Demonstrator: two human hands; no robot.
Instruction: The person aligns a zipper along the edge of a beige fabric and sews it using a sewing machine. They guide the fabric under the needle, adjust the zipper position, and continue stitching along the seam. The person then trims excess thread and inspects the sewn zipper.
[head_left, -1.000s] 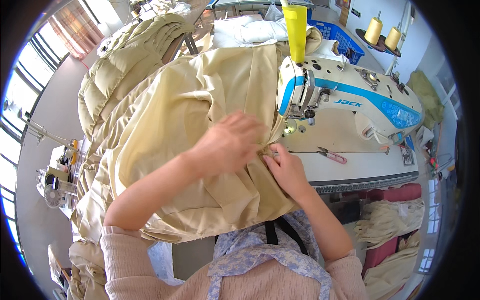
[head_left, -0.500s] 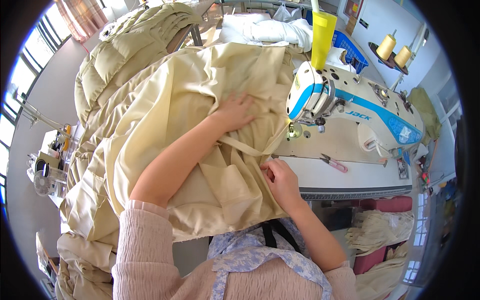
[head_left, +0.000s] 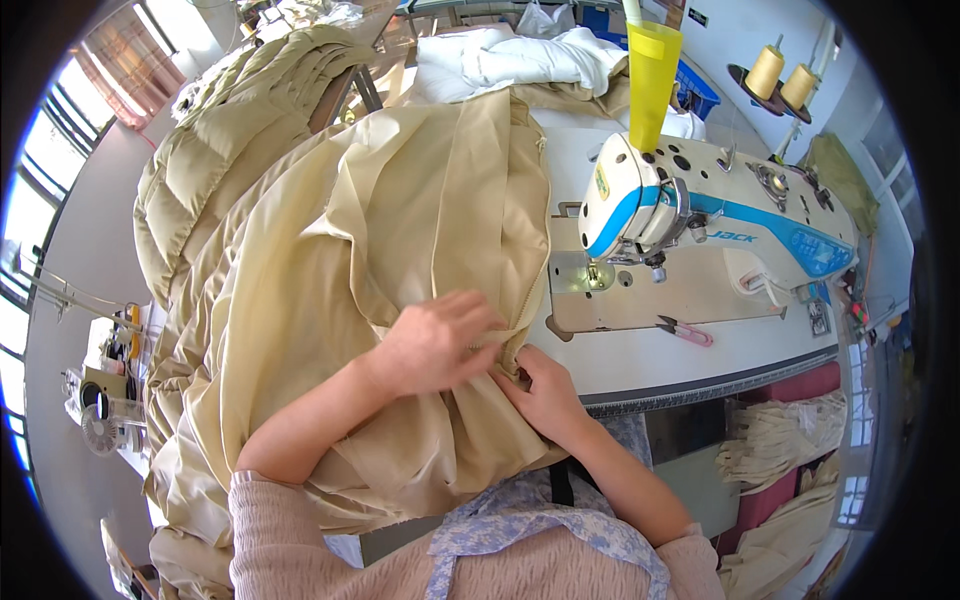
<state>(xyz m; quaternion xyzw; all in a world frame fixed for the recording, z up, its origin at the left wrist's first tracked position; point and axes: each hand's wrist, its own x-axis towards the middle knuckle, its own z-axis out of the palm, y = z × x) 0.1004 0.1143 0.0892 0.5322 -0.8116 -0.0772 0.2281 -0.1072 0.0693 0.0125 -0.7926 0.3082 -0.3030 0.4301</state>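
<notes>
Daylight glared white through the windows (head_left: 45, 225) — the room bright — and a yellowish glow showed beneath the sewing machine (head_left: 640, 175). The left hand (head_left: 438, 342) blurred slightly; the table (head_left: 640, 350) bowed along its front edge.

A white-topped bench (head_left: 610, 360) is edged along its near side by a dark ruler strip (head_left: 700, 387). On it is mounted a white-and-blue industrial sewing machine (head_left: 625, 205), its tan bed plate (head_left: 660, 297) set level with the top. Pink-handled thread snips (head_left: 692, 334) are laid just in front of that plate. The left part is covered by beige zippered fabric (head_left: 475, 200), draped past the near edge.
</notes>
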